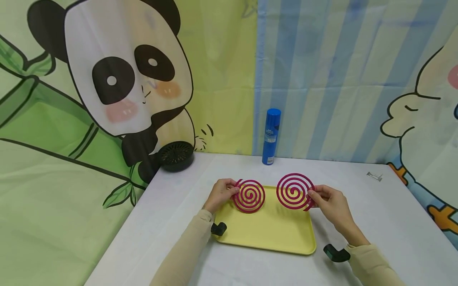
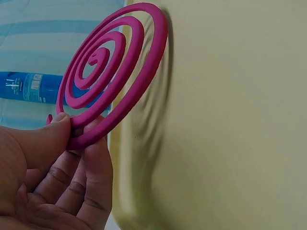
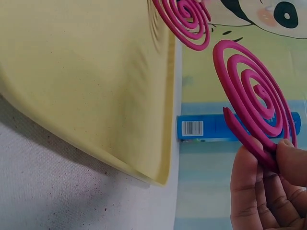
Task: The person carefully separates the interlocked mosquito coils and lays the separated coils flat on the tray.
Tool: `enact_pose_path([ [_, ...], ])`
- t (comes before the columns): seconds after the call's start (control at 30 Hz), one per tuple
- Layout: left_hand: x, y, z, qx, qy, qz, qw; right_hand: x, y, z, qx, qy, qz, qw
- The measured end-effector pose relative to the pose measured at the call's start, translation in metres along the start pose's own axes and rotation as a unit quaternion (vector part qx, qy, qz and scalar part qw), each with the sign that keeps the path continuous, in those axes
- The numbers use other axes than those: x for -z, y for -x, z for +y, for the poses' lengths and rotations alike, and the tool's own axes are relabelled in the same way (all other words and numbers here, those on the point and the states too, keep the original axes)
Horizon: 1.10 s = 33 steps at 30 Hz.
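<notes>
My left hand pinches a magenta mosquito coil by its outer ring, thumb in front and fingers behind. A second magenta mosquito coil is in my right hand, pinched near its outer tail end. Both flat spirals stand tilted up over the back part of a yellow tray. In the left wrist view, the left coil casts a spiral shadow on the tray. The right wrist view has the right coil close up, held between thumb and fingers.
A blue spray can stands at the table's back edge. Back left is a round black slotted holder. A small metal piece lies at the back right. Behind the white table hangs a printed panda curtain.
</notes>
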State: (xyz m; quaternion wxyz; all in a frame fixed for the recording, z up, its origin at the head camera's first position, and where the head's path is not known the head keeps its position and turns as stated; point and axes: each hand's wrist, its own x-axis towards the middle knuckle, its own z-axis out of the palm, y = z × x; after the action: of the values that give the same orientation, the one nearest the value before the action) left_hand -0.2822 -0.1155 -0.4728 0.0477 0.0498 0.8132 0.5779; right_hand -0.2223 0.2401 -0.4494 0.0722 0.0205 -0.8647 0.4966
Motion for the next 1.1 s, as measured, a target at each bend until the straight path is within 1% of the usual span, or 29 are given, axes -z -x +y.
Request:
enact_pose_path([
  [0.1,0.0001,0.0008,-0.0012,0.003,-0.014,-0.002,0.9999,-0.0002,0.0002,0.0002,-0.006,-0.002,-0.002,1.0000],
  [0.3,-0.0002,0.0010,-0.0046,-0.005,-0.053,-0.002,0.9986,-0.0014,0.0006,0.0009,-0.014,-0.002,-0.011,0.9998],
  [0.47,0.0009,0.0025,-0.0024,-0.009,-0.064,0.001,0.9979,-0.0019,-0.0003,0.0022,-0.017,-0.002,-0.017,0.9997],
  [0.63,0.0020,0.0019,-0.0010,-0.019,-0.089,0.006,0.9958,-0.0025,-0.0002,0.0029,-0.020,0.002,-0.021,0.9996],
  [0.9,0.0040,0.0014,-0.0009,-0.009,-0.128,0.002,0.9917,-0.0029,0.0012,0.0039,-0.023,0.009,-0.028,0.9993],
  [1.1,0.0049,0.0030,0.0008,0.004,-0.151,0.002,0.9886,-0.0016,0.0010,0.0048,-0.019,-0.001,-0.033,0.9993],
])
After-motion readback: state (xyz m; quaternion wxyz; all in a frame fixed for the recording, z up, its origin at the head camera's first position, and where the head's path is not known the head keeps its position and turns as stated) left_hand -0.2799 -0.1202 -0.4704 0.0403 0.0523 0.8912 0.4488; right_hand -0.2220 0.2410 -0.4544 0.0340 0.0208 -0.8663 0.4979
